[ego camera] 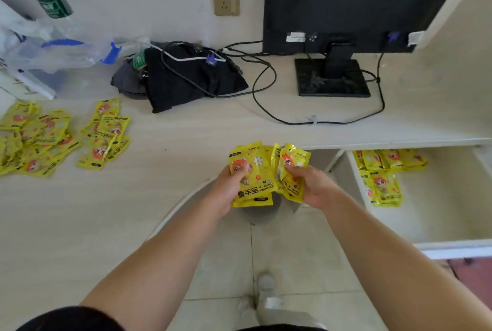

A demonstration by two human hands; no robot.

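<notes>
I note both hands in front of the desk (186, 144) edge, above the floor. Left hand (229, 189) is clamped on a flat stack (257, 179) of yellow packets, thumb across the face. Right hand (312, 188) pinches a looser fan (291, 165) of the same. Judgement: the packets are light and soft-filled, and their glossy film is likely to slide within a bunch. Best hold: across the middle, thumb over, fingers under. More lie in the drawer (452, 244).

Yellow hand-warmer packets (254, 179) fanned face-up at desk edge; second yellow bunch (291, 171) tilted just beside.
</notes>
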